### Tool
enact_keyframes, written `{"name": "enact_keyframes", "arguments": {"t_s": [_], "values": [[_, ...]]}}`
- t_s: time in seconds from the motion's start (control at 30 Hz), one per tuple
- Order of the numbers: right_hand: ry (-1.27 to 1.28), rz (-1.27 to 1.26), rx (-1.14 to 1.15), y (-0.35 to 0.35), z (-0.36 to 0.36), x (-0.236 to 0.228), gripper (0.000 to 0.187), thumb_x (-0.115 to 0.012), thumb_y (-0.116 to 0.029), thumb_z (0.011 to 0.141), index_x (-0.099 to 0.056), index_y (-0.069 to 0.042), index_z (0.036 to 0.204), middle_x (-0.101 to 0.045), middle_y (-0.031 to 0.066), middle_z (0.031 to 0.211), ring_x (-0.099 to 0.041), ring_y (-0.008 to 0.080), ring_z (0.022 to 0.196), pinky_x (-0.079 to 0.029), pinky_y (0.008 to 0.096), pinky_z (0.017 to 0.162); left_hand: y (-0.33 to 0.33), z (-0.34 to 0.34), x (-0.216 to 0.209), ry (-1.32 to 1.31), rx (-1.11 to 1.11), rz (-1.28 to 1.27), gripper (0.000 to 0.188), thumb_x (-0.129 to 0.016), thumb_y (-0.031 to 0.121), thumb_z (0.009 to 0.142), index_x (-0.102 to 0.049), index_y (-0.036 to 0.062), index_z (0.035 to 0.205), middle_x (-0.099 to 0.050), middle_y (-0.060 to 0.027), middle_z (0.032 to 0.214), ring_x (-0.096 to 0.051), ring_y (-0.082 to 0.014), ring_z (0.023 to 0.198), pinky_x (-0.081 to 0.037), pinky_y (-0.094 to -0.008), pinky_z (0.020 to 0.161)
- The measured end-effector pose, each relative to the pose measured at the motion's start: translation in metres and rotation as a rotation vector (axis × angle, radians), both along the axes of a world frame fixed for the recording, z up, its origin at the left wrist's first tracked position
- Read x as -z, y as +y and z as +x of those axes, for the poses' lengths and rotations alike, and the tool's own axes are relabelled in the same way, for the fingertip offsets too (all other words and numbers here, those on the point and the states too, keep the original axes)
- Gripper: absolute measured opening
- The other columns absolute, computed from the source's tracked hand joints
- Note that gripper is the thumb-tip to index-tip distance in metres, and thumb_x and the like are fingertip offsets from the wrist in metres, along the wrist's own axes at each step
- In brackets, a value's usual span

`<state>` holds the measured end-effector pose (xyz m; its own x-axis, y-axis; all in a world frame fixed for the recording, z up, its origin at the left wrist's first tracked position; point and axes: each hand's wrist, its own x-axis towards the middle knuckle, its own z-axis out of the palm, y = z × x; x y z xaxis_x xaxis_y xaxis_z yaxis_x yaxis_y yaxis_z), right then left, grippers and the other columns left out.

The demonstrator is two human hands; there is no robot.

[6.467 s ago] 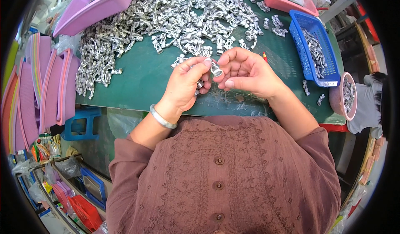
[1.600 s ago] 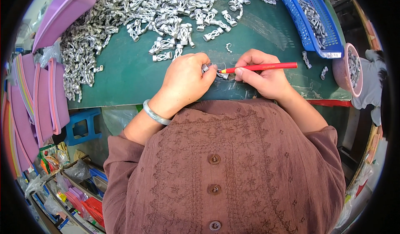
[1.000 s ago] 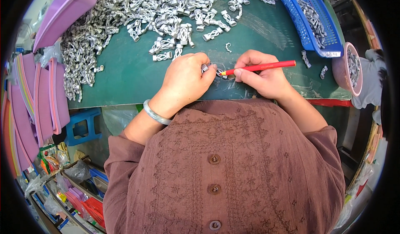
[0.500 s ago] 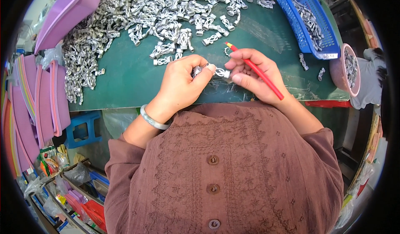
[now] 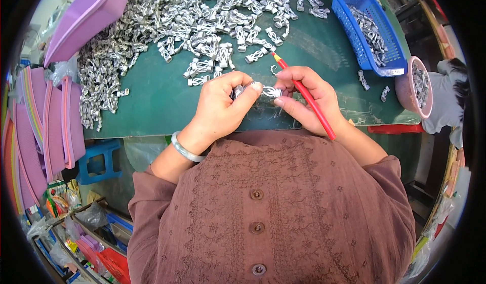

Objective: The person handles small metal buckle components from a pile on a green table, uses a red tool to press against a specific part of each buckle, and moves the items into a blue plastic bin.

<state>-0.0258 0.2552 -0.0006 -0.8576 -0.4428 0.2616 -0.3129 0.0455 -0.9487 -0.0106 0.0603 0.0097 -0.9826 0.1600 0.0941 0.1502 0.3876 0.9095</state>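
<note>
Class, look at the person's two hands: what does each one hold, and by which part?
Both hands, left hand and right hand, pinch a small metal clip by its ends; the right also grips a red pencil mid-shaft.

1. Metal clips (image 5: 202, 26): dull silver, cast-looking, heaped at 12 o'clock.
2. Worktop (image 5: 157, 97): matt green mat.
3. Basket (image 5: 387, 64): blue perforated plastic, 2 o'clock.
4. Pencil (image 5: 311, 104): glossy red.
5. Blouse (image 5: 283, 208): embroidered brown cloth.
6. Bangle (image 5: 183, 148): smooth, pale, polished.

red pencil (image 5: 309, 101) | silver metal clips (image 5: 202, 16) | green mat (image 5: 162, 97) | blue basket (image 5: 387, 56)
</note>
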Motion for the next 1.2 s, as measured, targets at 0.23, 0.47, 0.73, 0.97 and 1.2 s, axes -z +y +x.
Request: {"name": "enact_keyframes", "arguments": {"t_s": [0.23, 0.47, 0.73, 0.97, 1.2], "values": [[0.143, 0.045, 0.058, 0.0, 0.001, -0.001, 0.034, -0.066, 0.003, 0.073, -0.053, -0.002, 0.104, -0.057, 0.0049, 0.085, -0.057, 0.0109, 0.076, -0.048, 0.0242, 0.069, 0.0, -0.002, 0.001, -0.041, 0.048, 0.047, 0.013, -0.059, 0.012, 0.083, -0.059, 0.0003, 0.078, -0.049, 0.0038, 0.063, -0.041, -0.0028, 0.059, -0.033, -0.0197, 0.052], [0.481, 0.112, 0.341, 0.027, -0.025, -0.016, 0.028, -0.066, -0.001, 0.074, -0.056, -0.004, 0.1, -0.058, 0.0046, 0.084, -0.056, 0.0115, 0.073, -0.047, 0.0238, 0.067, -0.015, 0.006, -0.002, -0.101, 0.007, 0.107, 0.014, -0.059, 0.015, 0.085, -0.062, 0.0011, 0.086, -0.052, 0.0042, 0.063, -0.046, -0.0024, 0.054, -0.036, -0.0178, 0.049], [0.853, 0.572, 0.971, 0.102, -0.066, -0.053, 0.025, -0.065, -0.005, 0.076, -0.057, -0.003, 0.1, -0.061, 0.0102, 0.09, -0.058, 0.0207, 0.084, -0.044, 0.029, 0.076, -0.11, 0.047, -0.003, -0.098, -0.478, 0.199, 0.014, -0.055, 0.014, 0.087, -0.059, 0.0007, 0.087, -0.047, 0.0022, 0.055, -0.041, -0.0042, 0.048, -0.029, -0.0183, 0.043], [0.739, 0.773, 0.308, 0.062, -0.048, -0.031, 0.024, -0.058, 0.002, 0.071, -0.057, -0.003, 0.095, -0.057, 0.0118, 0.078, -0.055, 0.0292, 0.076, -0.045, 0.0361, 0.066, -0.223, 0.1, 0.05, 0.073, -1.102, 0.152, 0.016, -0.058, 0.018, 0.087, -0.056, 0.0035, 0.081, -0.042, 0.0042, 0.053, -0.038, -0.0038, 0.046, -0.027, -0.0183, 0.041], [0.685, 1.213, 0.239, 0.064, -0.057, -0.015, 0.027, -0.051, 0.0, 0.073, -0.054, -0.006, 0.099, -0.055, 0.0109, 0.072, -0.055, 0.0277, 0.074, -0.045, 0.0374, 0.064, -0.294, 0.149, 0.145, -0.31, -1.337, 0.213, 0.036, -0.056, 0.042, 0.084, -0.052, 0.0069, 0.076, -0.043, 0.0013, 0.056, -0.041, -0.0077, 0.043, -0.03, -0.0218, 0.036]]}}
